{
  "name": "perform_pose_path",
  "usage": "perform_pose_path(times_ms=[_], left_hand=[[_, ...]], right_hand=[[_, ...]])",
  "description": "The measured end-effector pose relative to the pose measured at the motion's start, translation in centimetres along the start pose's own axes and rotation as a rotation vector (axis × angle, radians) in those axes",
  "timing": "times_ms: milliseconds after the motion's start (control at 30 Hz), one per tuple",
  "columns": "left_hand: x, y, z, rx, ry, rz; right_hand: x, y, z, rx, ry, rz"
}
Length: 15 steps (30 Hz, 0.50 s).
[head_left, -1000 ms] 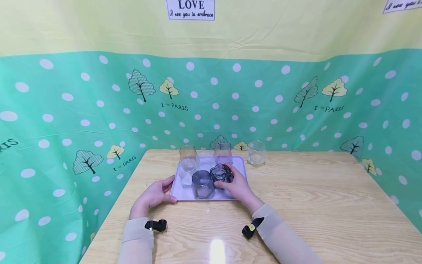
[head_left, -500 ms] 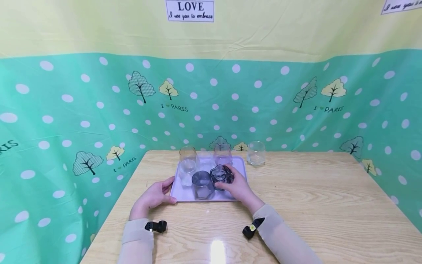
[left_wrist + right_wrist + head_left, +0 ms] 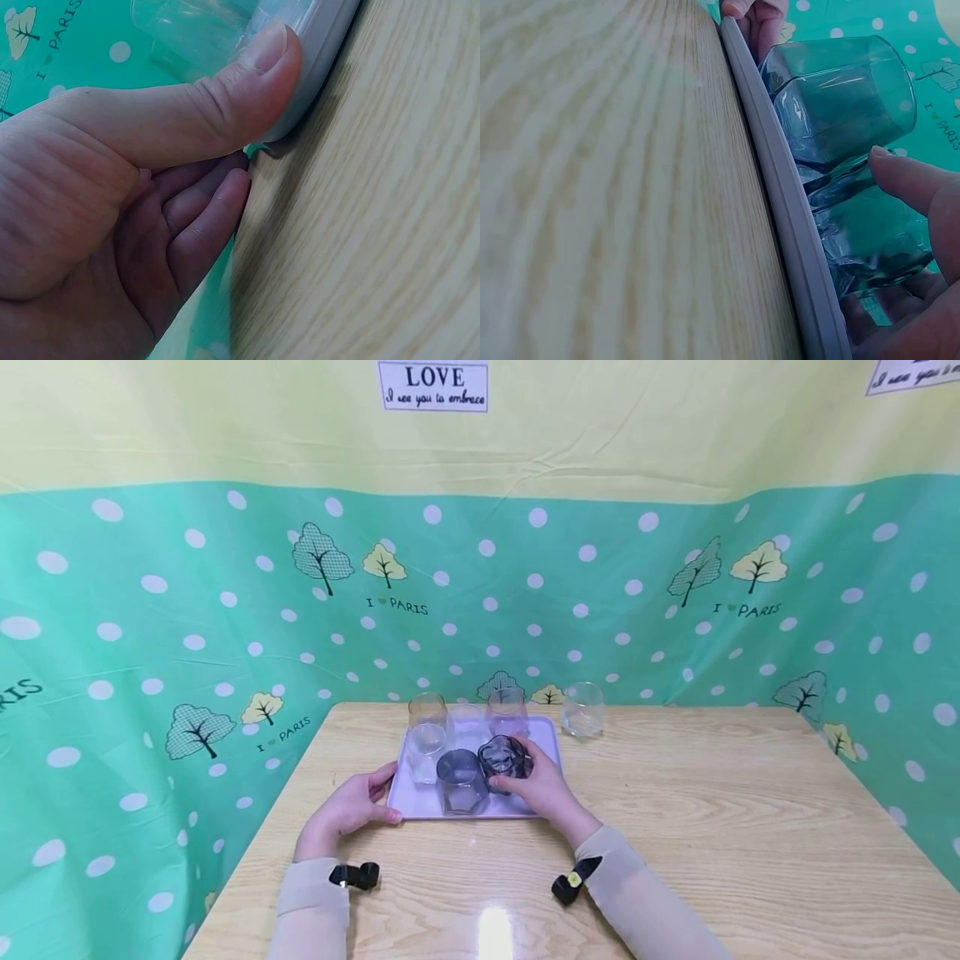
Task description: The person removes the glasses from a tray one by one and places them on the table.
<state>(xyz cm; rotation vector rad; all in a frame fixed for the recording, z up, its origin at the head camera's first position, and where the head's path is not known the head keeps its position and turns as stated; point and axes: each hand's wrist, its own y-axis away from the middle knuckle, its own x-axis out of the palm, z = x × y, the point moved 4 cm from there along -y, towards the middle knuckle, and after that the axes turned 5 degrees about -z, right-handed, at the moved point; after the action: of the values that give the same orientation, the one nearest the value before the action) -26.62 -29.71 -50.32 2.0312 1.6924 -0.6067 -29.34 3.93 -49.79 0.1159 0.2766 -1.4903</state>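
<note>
My right hand [image 3: 543, 785] grips a dark grey wavy-sided glass [image 3: 498, 758] standing on the lavender tray [image 3: 517, 808]. In the right wrist view the thumb lies along this glass [image 3: 877, 232] and the fingers curl round its far side. Just left of it, a smoky grey glass with an angular base [image 3: 461, 787] stands on the tray. My left hand [image 3: 352, 802] holds the tray's near left corner. In the left wrist view its thumb [image 3: 225, 109] presses on the rim, with the fingers bent beside the edge.
Behind on the tray stand a clear glass [image 3: 427, 758], an amber-tinted glass [image 3: 426, 703] and a pinkish glass [image 3: 507, 717]. Another clear glass [image 3: 582, 714] stands on the wooden table [image 3: 712, 810], off the tray's far right corner. A green patterned cloth [image 3: 600, 602] hangs behind the table.
</note>
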Motion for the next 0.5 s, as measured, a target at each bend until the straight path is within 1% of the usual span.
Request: perform_pose_path(times_ms=[233,500], left_hand=[[0.00,0.06,-0.07,-0.001,-0.007,0.000],[-0.02,0.12,-0.16,0.001,-0.009,-0.002]], right_hand=[[-0.01,0.12,0.02,0.016,-0.003,0.003],[-0.11,0.08,0.12,0.006,0.011,-0.003]])
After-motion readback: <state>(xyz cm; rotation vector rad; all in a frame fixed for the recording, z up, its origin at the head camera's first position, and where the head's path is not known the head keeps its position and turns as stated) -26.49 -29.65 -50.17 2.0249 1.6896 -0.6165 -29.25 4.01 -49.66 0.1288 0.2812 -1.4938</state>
